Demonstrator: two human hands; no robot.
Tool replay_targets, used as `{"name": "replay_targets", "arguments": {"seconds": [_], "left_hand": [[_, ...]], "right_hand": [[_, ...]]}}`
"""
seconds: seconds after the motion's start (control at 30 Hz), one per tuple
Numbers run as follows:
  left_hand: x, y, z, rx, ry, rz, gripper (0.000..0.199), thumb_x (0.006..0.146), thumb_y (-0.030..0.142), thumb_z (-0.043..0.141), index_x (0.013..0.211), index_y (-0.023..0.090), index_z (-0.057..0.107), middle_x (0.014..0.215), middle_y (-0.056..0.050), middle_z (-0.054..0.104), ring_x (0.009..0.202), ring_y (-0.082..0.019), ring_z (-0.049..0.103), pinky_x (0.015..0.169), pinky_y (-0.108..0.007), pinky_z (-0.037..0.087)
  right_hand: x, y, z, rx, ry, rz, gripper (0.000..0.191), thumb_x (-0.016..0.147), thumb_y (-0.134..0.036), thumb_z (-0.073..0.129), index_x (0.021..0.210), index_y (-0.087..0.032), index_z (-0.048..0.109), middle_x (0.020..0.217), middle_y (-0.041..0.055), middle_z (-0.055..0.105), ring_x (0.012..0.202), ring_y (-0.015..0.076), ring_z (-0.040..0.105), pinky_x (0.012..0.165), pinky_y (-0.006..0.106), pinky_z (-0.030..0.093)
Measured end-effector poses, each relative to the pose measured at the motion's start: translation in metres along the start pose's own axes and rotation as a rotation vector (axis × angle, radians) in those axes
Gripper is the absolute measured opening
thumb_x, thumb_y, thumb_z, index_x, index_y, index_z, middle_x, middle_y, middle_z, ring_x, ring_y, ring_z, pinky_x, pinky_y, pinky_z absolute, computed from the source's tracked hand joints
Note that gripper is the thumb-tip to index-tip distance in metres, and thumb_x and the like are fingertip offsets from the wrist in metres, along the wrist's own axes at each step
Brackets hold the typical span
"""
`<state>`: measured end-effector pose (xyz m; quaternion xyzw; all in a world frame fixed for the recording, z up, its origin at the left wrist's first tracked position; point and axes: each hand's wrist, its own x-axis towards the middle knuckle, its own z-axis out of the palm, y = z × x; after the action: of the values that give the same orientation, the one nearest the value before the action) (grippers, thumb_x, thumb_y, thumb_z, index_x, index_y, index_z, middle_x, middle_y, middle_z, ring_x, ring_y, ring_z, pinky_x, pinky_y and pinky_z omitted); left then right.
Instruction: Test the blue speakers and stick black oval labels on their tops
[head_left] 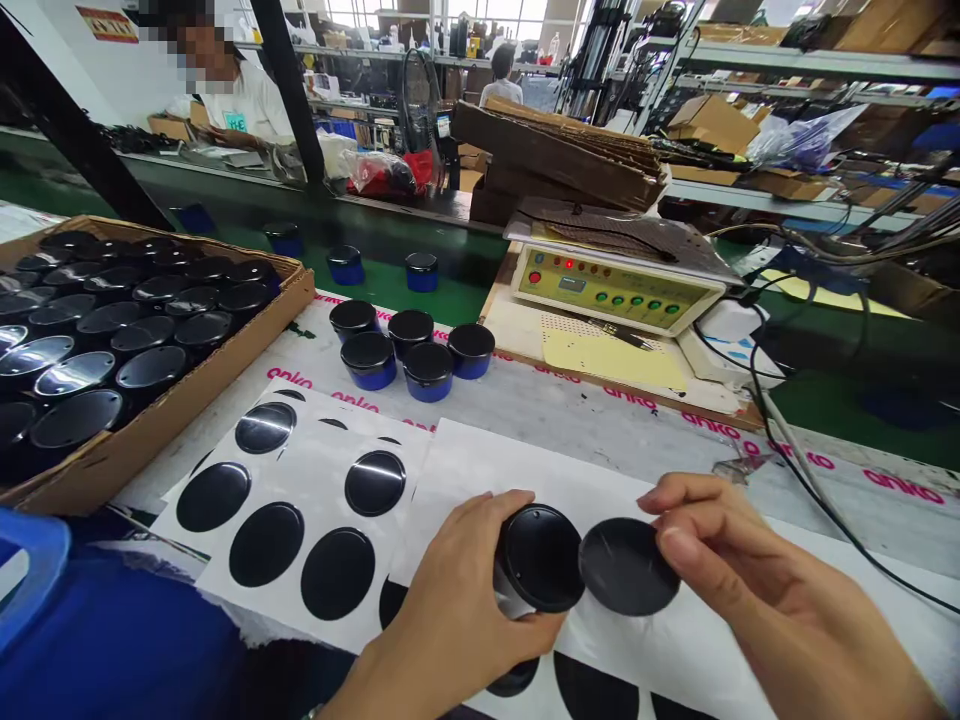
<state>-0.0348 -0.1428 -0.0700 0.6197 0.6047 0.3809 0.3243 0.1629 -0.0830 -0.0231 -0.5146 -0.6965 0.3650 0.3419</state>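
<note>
My left hand (pixel 457 580) is wrapped round a black round-topped cup (pixel 543 558), its flat top turned toward me. Between the thumb and fingers of my right hand (pixel 739 560) is a thin dark round sticker (pixel 628 566), pinched by its right edge. The sticker's left edge lies right beside the cup's rim; whether they touch I cannot tell. Under my hands lie white backing sheets (pixel 465 450) with black round stickers (pixel 337 573) on them. Beyond them stands a group of several blue cups with black tops (pixel 428 371).
At the left a cardboard tray (pixel 247 360) holds many black-topped cups. More cups (pixel 421 271) stand on the green conveyor belt (pixel 390 300). A yellow control box (pixel 615 285) sits at the back right, its cables trailing along the right side. A blue bin (pixel 112 630) fills the lower left corner.
</note>
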Motion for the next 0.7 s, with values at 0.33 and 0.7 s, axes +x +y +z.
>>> {"name": "replay_targets", "arguments": {"seconds": [0.33, 0.7], "left_hand": [[0.002, -0.003, 0.001, 0.022, 0.026, 0.056, 0.066, 0.067, 0.02, 0.072, 0.126, 0.028, 0.042, 0.126, -0.001, 0.061, 0.118, -0.023, 0.056, 0.104, -0.044, 0.044], [0.0, -0.003, 0.001, 0.024, 0.004, 0.02, 0.066, 0.069, 0.024, 0.072, 0.127, 0.026, 0.043, 0.127, -0.002, 0.06, 0.121, -0.024, 0.054, 0.103, -0.044, 0.045]], "right_hand": [[-0.009, 0.01, 0.049, 0.426, -0.092, 0.176, 0.022, 0.087, -0.038, 0.061, 0.071, -0.023, 0.057, 0.092, 0.0018, 0.051, 0.085, 0.0153, 0.052, 0.071, 0.02, 0.049], [-0.006, -0.001, 0.053, 0.248, 0.001, 0.072, 0.024, 0.086, -0.038, 0.062, 0.067, -0.022, 0.058, 0.085, 0.0028, 0.055, 0.078, 0.0155, 0.056, 0.063, 0.02, 0.051]]}}
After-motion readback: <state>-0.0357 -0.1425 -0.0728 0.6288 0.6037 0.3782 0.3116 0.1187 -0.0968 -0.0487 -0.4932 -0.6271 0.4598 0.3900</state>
